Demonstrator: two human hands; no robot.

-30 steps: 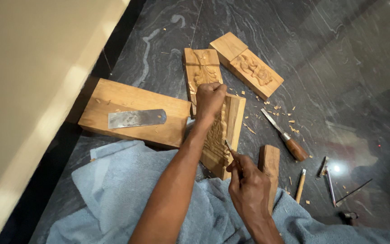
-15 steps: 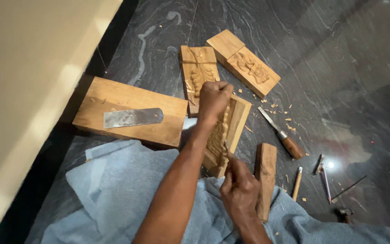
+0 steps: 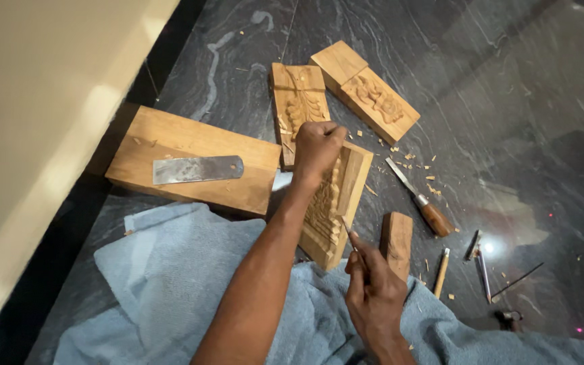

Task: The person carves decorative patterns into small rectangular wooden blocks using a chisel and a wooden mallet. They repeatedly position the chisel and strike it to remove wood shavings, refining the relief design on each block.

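Dark stone floor (image 3: pixel 522 101) is open to the far right, littered only with wood chips. Passage near the carved panel (image 3: pixel 332 203) is hemmed in: a large wood block (image 3: pixel 197 159) with a flat metal blade (image 3: pixel 197 169) stands left, two carved blocks (image 3: pixel 366 91) beyond, a wooden-handled chisel (image 3: pixel 419 199) and a small block (image 3: pixel 397 236) right. Thin tools (image 3: pixel 481 260) lie near the right hand (image 3: pixel 373 297); blue cloth (image 3: pixel 170 284) covers the near floor.

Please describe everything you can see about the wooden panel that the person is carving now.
The carved panel is a light brown wooden block, rectangular, with a raised border around a recessed relief figure. It stands tilted, its lower end near the blue cloth and its upper end raised above the dark stone floor. The left hand grips its top edge. The right hand holds a thin carving tool whose tip meets the relief's lower part.
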